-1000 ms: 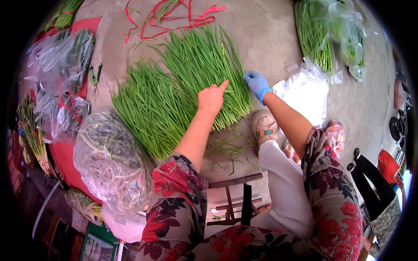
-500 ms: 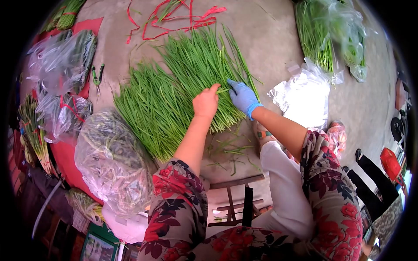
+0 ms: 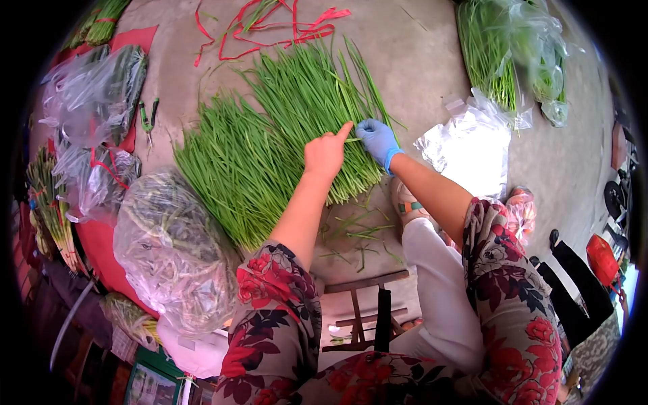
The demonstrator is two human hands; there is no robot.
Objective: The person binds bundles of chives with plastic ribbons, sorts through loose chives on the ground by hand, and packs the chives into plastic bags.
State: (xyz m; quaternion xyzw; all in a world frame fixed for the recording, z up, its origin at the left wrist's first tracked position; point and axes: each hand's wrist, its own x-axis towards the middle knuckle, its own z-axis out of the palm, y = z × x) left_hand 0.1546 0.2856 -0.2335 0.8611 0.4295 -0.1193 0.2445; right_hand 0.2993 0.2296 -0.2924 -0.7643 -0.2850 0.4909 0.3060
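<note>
A broad pile of green garlic chives (image 3: 236, 169) lies on the floor, pale stem ends toward me. Over its right part, my bare left hand (image 3: 325, 152) is closed with the index finger stretched forward. A thin chive blade (image 3: 352, 140) runs from it to my right hand. My right hand (image 3: 378, 143) wears a blue glove, and its fingers are pinched on that blade. A few longer chives stick out past it at the pile's right edge. The fingertips of both hands are partly hidden.
Red ribbon (image 3: 277, 34) lies beyond the pile. Green-handled snips (image 3: 148, 121) and a large bag of vegetables (image 3: 172, 250) are at left. White plastic bags (image 3: 466, 152) and bagged greens (image 3: 489, 50) lie at right. Chive scraps (image 3: 364, 233) lie near my foot.
My left hand has moved slightly right and its index finger now points forward. My right hand has drawn back a little, with its fingers curled in. The pile looks the same.
</note>
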